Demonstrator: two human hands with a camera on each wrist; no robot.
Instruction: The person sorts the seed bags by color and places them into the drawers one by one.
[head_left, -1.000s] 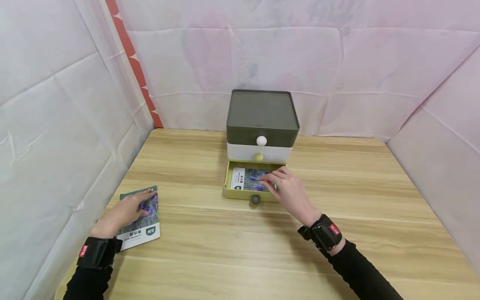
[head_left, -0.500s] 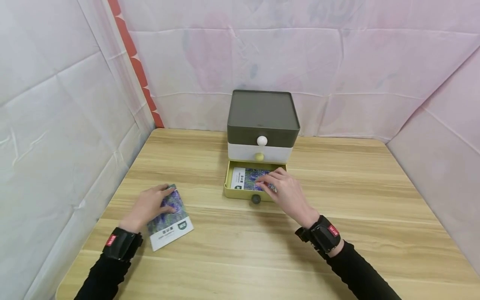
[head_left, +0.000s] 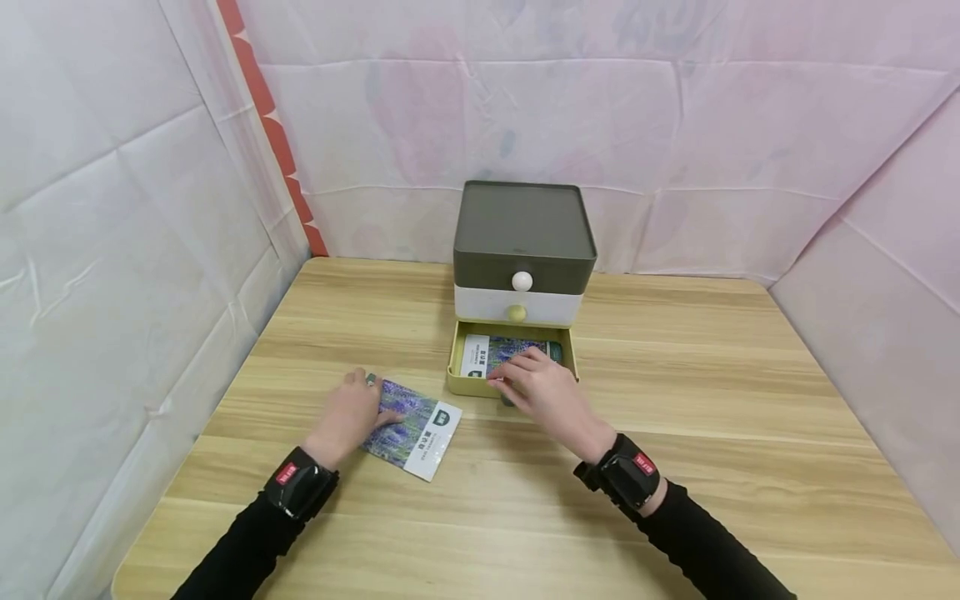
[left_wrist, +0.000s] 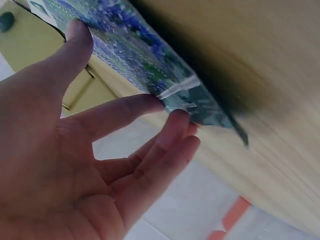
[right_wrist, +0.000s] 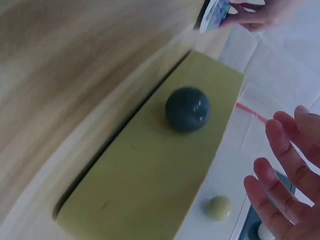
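Glossy flat packet (head_left: 411, 427) under relaxed left hand (head_left: 349, 414); right hand (head_left: 542, 390) open too.

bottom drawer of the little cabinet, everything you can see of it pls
The bottom drawer is yellow-green, looks like plastic, with a dark round knob centred on its front. It is pulled out onto the wooden table from under the white middle drawer. A flat packet with a lavender print and a white end lies inside. The right hand reaches over its front edge, fingers on the packet, hiding the knob from the head camera.

Both hands (head_left: 352, 412) low, fingers (left_wrist: 125, 107) extended
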